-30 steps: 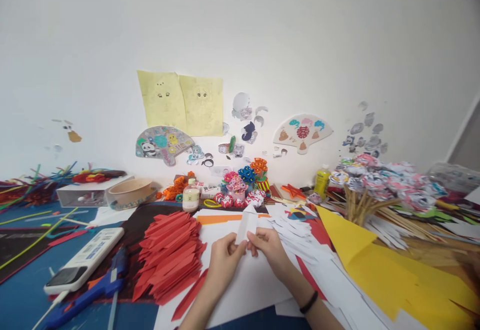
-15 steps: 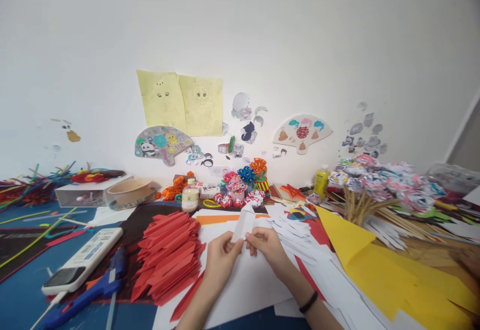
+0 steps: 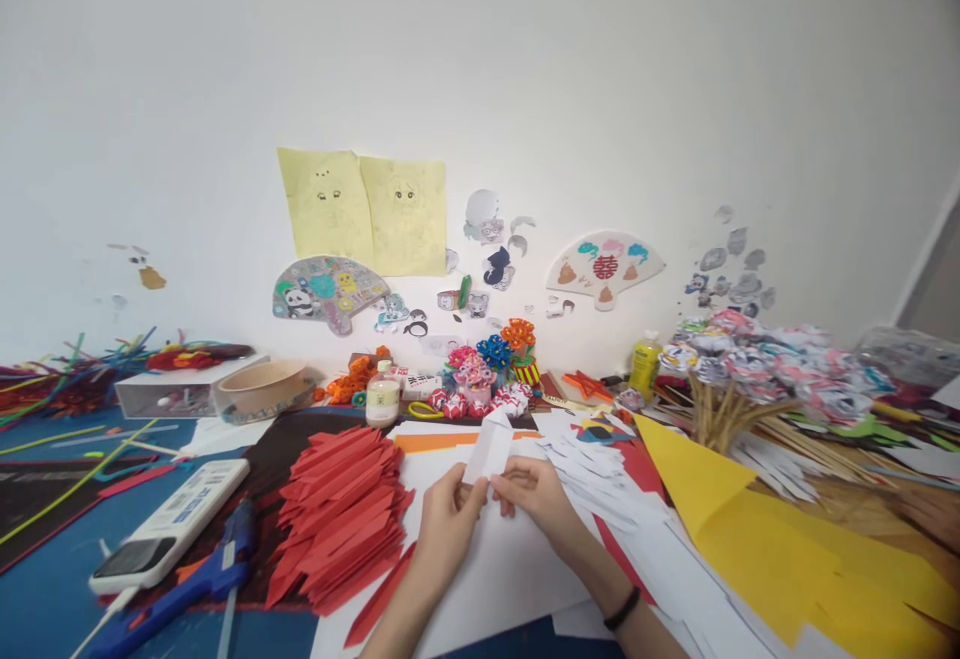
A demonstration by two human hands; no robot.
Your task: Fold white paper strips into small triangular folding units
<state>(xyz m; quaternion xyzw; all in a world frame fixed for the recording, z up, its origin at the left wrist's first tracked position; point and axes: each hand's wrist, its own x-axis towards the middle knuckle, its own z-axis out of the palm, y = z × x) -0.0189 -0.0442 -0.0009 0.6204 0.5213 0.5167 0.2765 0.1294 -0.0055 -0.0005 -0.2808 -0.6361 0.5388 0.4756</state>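
A narrow folded strip of white paper (image 3: 490,444) stands up between my two hands, its top end folded to a slant. My left hand (image 3: 452,514) pinches the strip's lower left side between thumb and fingers. On the lower right side, my right hand (image 3: 531,497) grips the same strip, the thumbs close together. Below them lies a large white sheet (image 3: 495,589). Just left of my hands is a heap of folded red paper strips (image 3: 341,519). Loose white paper strips (image 3: 589,474) lie to the right.
Yellow paper (image 3: 802,549) covers the right side, below a bundle of paper flowers on stems (image 3: 712,409). At left lie a blue glue gun (image 3: 187,589) and a white power strip (image 3: 172,524). A small bottle (image 3: 382,396) and a round bowl (image 3: 266,387) stand along the wall.
Both hands keep their pinch on the white strip, with only slight finger movement. The whole view has shifted slightly; nothing has been let go or taken up.
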